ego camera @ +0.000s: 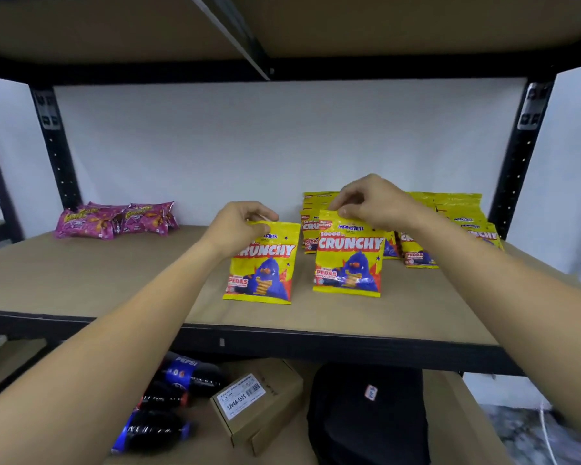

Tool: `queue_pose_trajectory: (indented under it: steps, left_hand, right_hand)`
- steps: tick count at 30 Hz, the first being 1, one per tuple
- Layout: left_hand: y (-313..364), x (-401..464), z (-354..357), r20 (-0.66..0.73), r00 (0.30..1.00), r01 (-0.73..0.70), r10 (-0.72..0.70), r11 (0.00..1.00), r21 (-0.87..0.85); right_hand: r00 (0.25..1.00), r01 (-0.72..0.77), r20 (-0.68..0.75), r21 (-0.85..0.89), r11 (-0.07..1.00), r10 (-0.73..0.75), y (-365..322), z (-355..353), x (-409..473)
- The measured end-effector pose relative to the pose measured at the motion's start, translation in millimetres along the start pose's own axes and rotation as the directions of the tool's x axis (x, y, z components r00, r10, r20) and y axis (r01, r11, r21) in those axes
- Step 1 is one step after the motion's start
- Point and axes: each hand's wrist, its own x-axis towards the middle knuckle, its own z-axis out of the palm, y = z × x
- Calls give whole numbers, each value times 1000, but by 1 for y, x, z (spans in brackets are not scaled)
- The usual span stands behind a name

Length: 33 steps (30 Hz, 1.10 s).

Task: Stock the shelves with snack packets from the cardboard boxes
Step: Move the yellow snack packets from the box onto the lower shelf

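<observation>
- Pinching the top edge of a yellow foil snack packet (260,263), the left hand (239,226) is standing it on the brown board shelf (114,280).
- The right hand (373,199) is pinching a second yellow foil packet (349,260) beside it.

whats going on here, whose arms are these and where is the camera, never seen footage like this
There is no machine: a person wears a camera on their head, looking down at their own arms. The left hand pinches the top of one yellow snack packet, and the right hand pinches another yellow packet; both stand on the brown shelf. More yellow packets are stacked behind, and pink packets lie at the back left. Below are Pepsi bottles, a cardboard box and a black bag.
</observation>
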Motion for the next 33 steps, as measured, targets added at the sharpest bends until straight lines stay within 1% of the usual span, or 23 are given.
queue_pose_trajectory:
  steps: [2, 4, 8, 12, 19, 23, 28, 33]
  left_hand:
    - [12, 6, 4, -5, 999, -35, 35, 999, -10]
    - [24, 12, 9, -21, 997, -75, 75, 997, -19]
    - [38, 23, 22, -70, 991, -119, 117, 992, -30]
    - [45, 33, 40, -89, 991, -100, 96, 994, -43]
    - [37, 57, 83, -94, 993, -74, 66, 993, -92]
    - [28, 80, 108, -147, 988, -69, 55, 993, -92]
    - [13, 111, 135, -204, 977, -70, 63, 997, -28]
    - [-8, 134, 155, -243, 967, -77, 78, 997, 15]
  right_hand:
    - [999, 38, -5, -32, 999, -38, -2, -13, 1]
    - [997, 63, -48, -43, 997, -65, -2, -26, 3]
    - [995, 72, -67, -92, 993, -79, 3, -41, 7]
    - [994, 58, -90, -121, 991, -69, 19, -47, 13]
    - [998, 43, -39, -114, 993, -48, 62, -38, 27]
    - [999, 35, -24, -116, 993, -38, 91, -32, 44]
    - [992, 24, -118, -106, 994, -36, 124, -13, 66]
    - [979, -14, -202, -184, 983, -24, 152, 11, 81]
